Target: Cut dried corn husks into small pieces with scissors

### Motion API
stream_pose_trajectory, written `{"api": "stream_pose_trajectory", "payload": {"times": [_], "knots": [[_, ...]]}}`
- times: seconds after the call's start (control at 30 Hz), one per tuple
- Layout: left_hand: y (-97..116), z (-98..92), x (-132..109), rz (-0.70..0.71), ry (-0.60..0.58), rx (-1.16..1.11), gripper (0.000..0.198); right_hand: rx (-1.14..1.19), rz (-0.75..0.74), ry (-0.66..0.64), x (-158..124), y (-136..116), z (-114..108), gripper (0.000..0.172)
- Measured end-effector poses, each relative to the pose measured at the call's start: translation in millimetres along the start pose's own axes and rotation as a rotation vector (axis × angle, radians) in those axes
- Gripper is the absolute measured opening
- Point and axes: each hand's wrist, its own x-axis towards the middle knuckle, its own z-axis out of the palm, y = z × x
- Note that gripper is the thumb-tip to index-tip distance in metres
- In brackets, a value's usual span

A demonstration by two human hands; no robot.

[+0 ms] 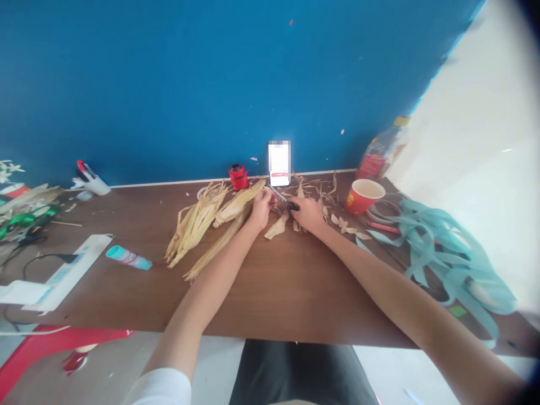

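My right hand (310, 212) is closed round the black handles of a pair of scissors (281, 195), whose blades point up and left toward my left hand. The fingers of my left hand (263, 203) are pinched together close to the blades; whatever they hold is too small to make out. Beside my left hand lie dried corn husks (196, 225) in long pale bundles, one bundle (238, 205) reaching up behind the fingers. A cut piece of husk (277, 226) lies flat between my hands, and thin husk scraps (327, 199) are scattered past my right hand.
A lit phone (279, 163) leans on the blue wall behind a red container (238, 176). To the right are a paper cup (365, 196), a plastic bottle (382, 149) and tangled teal ribbon (439, 247). At left lie a power strip (78, 273) and a blue tube (129, 257).
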Motion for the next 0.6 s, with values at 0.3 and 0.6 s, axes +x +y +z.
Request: {"api": "stream_pose_trajectory", "payload": {"times": [0.3, 0.6], "knots": [[-1.0, 0.8, 1.4, 0.014, 0.008, 0.037, 0.022, 0.097, 0.004, 0.059, 1.0, 2.8, 0.4, 0.034], [1.8, 2.7, -2.1, 0.024, -0.004, 0.059, 0.025, 0.079, 0.006, 0.024, 1.5, 1.3, 0.5, 0.034]]}}
